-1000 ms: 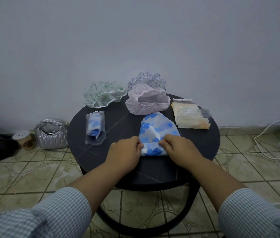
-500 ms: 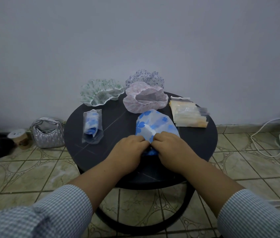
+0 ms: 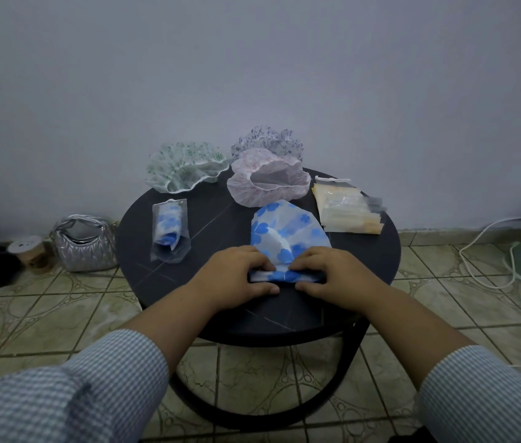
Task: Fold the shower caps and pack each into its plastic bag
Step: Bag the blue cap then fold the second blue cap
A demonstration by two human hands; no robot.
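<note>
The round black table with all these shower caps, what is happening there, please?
A person is folding a blue-flowered shower cap on the table: the left hand and right hand pinch its rolled near edge. One bagged cap lies at the left. Three caps, green, pink and purple, wait at the back beside a stack of empty bags.

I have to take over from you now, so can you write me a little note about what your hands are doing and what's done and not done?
Left hand and right hand both pinch the near edge of the blue flower cap, rolled into a narrow strip at the front of the round table.
Done: one blue cap sits packed in its bag on the left.
Left: finish folding this cap and bag it, then fold and bag the green cap, pink cap and purple cap at the back. Empty bags are stacked on the right.
</note>
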